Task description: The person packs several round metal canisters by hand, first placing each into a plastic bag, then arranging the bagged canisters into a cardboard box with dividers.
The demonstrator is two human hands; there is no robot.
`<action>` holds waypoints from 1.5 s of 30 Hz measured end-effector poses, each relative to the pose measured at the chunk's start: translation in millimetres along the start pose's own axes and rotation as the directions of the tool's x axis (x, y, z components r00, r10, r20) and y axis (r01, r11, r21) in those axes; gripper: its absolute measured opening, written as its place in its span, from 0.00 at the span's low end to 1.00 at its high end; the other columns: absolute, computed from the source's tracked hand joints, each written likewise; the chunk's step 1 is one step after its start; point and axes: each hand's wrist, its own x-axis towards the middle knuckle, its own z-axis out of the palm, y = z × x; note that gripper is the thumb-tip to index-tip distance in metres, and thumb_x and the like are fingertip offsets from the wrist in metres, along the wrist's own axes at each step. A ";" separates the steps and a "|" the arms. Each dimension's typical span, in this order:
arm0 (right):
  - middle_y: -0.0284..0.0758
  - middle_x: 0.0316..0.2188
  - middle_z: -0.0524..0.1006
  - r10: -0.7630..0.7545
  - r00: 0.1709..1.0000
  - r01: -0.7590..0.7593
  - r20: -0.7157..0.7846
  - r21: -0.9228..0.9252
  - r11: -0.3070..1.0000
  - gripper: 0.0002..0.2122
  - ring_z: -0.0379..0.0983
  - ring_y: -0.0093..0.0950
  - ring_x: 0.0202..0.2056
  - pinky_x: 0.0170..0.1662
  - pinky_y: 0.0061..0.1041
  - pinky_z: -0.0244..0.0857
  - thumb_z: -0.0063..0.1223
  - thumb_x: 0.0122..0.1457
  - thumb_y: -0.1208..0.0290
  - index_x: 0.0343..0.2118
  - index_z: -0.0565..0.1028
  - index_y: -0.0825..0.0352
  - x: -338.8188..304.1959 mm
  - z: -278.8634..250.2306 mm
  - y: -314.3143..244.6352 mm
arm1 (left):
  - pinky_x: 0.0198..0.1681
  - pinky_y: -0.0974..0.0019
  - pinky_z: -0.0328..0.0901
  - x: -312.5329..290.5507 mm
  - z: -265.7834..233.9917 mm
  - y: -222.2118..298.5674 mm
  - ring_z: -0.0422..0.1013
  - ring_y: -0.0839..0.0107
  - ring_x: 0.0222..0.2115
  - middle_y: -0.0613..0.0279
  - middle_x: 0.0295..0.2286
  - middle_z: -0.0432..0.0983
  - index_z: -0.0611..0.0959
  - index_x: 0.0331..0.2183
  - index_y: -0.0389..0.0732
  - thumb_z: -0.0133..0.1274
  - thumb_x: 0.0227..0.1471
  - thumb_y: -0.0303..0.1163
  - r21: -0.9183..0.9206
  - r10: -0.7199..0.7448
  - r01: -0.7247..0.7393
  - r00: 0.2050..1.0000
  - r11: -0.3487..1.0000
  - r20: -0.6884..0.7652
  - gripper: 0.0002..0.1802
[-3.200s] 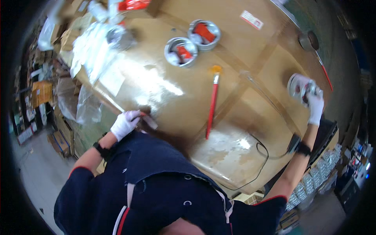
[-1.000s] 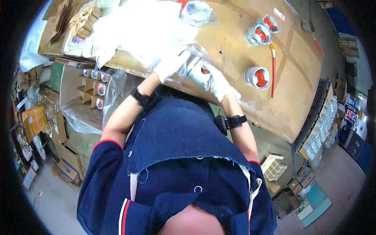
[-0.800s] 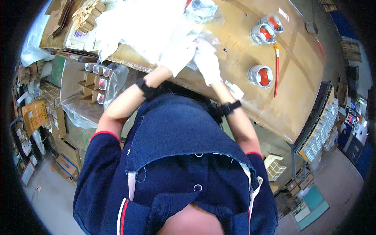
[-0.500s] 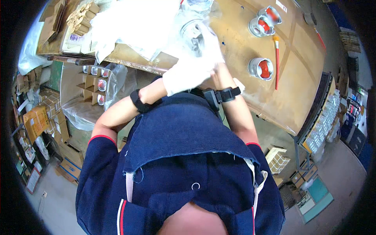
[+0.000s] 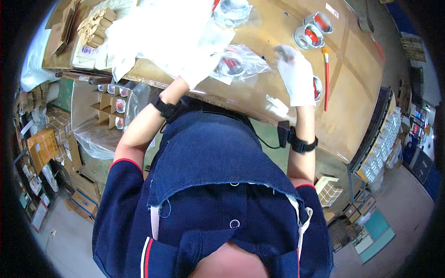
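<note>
My left hand (image 5: 201,72), in a white glove, rests at the edge of a pile of white plastic bags (image 5: 162,34); glare hides its fingers. A piston (image 5: 232,66) lies on the table (image 5: 259,95) beside it, inside a crumpled clear bag, red showing through. To the right is my white-gloved right hand (image 5: 294,74), its darkened fingertips bent and blurred. It partly covers a silver piston (image 5: 317,88). Beyond it, two pistons with red inside, a nearer one (image 5: 308,36) and a farther one (image 5: 320,22), sit side by side. Another bagged piston (image 5: 233,11) is at the far edge of view.
Right of the pistons lies a red-handled brush (image 5: 327,78). A white scrap (image 5: 278,106) is near the table's front edge. Brown paper rolls (image 5: 95,28) are piled far left. Below them an open carton (image 5: 83,109) with dividers holds several pistons.
My hands have parted from over the bagged piston, which now lies uncovered on the table. The left drew back left to the bags; the right moved right, in front of the unwrapped piston.
</note>
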 end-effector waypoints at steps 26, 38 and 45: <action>0.37 0.33 0.80 0.250 0.958 -0.271 0.141 0.159 0.950 0.12 0.77 0.35 0.36 0.41 0.32 0.69 0.48 0.59 0.58 0.41 0.81 0.49 -70.2 25.4 68.9 | 0.46 0.52 0.65 79.0 11.1 -13.7 0.70 0.55 0.44 0.50 0.45 0.74 0.76 0.47 0.38 0.46 0.57 0.33 0.816 -0.057 -0.395 0.887 0.423 0.459 0.17; 0.35 0.30 0.80 0.164 0.932 -0.216 0.324 0.132 0.967 0.12 0.76 0.34 0.33 0.39 0.33 0.69 0.49 0.60 0.59 0.43 0.80 0.52 -79.0 51.4 59.3 | 0.45 0.55 0.66 48.5 -11.1 -20.7 0.70 0.56 0.45 0.52 0.43 0.75 0.80 0.45 0.44 0.49 0.55 0.42 0.506 -0.173 0.228 0.973 0.832 -0.154 0.19; 0.29 0.17 0.74 -0.108 0.817 0.045 0.566 0.124 0.991 0.11 0.69 0.14 0.19 0.25 0.18 0.65 0.51 0.59 0.68 0.43 0.82 0.56 -41.9 92.8 15.6 | 0.43 0.55 0.69 -143.8 -59.3 72.8 0.71 0.54 0.42 0.53 0.44 0.72 0.80 0.48 0.49 0.56 0.43 0.47 0.599 -0.251 0.478 0.870 0.643 -0.425 0.28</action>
